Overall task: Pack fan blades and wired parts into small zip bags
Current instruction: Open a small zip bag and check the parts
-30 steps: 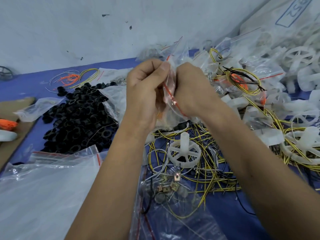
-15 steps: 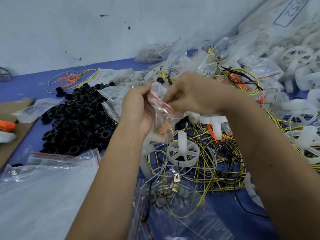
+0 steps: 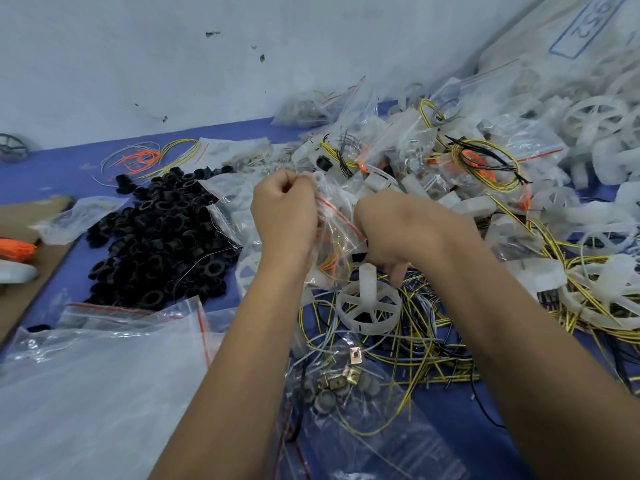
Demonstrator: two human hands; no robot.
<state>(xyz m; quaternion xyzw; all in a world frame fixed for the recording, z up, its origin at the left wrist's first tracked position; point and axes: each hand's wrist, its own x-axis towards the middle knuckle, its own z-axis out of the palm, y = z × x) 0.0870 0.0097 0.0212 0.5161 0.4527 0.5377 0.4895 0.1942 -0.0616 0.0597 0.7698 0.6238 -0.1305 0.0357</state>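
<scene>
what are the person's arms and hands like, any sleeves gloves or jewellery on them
Both forearms are bare right down to the bottom edge of the picture, so no sleeve shows. The left hand and the right hand wear no gloves. No watch, bracelet or band shows at either wrist, and no ring shows on the fingers in sight. Some fingers are hidden from the camera, so those cannot be checked.

A small parts-packing workshop is shown. A blue-covered bench (image 3: 62, 174) set against a scuffed, marked white wall (image 3: 138, 64) is heaped with bulk stock: a pile of black plastic rings (image 3: 156, 244), white plastic fan wheels (image 3: 369, 306), tangled yellow and black wires (image 3: 433, 341), small metal clips (image 3: 341, 379) and many clear zip bags (image 3: 104, 393) with red seal lines. A large labelled sack (image 3: 571, 36) is seen at the far right.
</scene>
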